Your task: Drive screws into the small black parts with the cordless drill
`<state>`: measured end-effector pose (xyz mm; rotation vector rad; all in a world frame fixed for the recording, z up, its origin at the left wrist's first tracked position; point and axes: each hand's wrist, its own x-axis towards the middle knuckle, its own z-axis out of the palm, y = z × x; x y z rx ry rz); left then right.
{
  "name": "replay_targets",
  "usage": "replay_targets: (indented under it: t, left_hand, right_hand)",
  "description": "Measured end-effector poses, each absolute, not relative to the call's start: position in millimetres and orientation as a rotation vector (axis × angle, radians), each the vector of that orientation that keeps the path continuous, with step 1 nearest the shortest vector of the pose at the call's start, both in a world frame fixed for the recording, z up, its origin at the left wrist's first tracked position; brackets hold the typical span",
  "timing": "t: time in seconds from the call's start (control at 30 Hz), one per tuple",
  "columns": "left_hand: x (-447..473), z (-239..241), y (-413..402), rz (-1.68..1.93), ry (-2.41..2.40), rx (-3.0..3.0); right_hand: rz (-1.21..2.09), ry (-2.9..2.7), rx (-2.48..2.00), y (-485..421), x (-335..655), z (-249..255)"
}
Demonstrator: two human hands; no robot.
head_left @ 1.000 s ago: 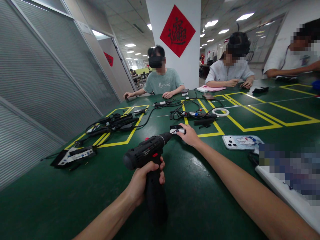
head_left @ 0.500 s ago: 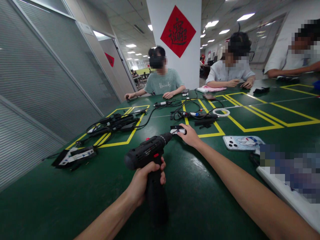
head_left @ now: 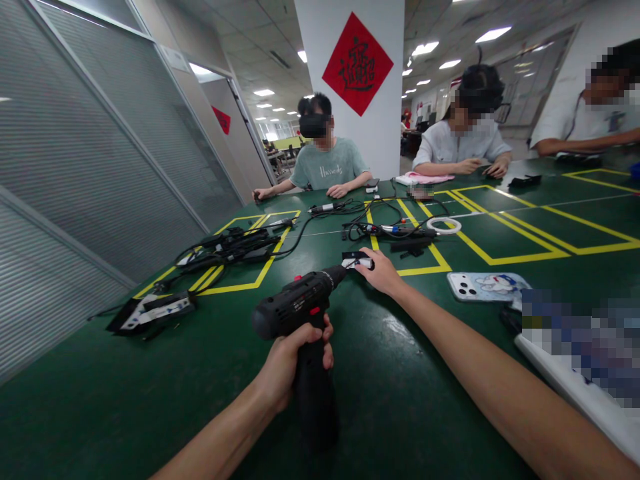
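Observation:
A black cordless drill [head_left: 290,303] with red buttons is gripped by my left hand [head_left: 295,353], its fingers wrapped round the handle. The drill points forward and to the right. Its tip reaches a small black-and-white piece [head_left: 356,261] on the green table [head_left: 390,413]; whether the tip touches the piece I cannot make out. My right hand [head_left: 381,272] pinches that piece from its right side, with the thumb and fingers closed on it.
Tangled black cables [head_left: 235,245] lie left, behind a black-and-white strip [head_left: 165,308]. More cables and a white ring [head_left: 444,226] sit ahead, among yellow tape outlines. A phone [head_left: 487,287] lies right. Several people sit across the table, one in a green shirt [head_left: 330,163].

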<state>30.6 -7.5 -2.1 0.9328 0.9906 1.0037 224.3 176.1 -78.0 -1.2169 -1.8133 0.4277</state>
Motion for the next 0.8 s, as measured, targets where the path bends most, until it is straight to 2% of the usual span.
replay_targets:
  t: [0.8]
  left_hand:
    - [32.3,-0.2,-8.8,1.012,0.986,0.931]
  right_hand:
    - [0.423,-1.821,-1.220,175.3,224.2,-76.0]
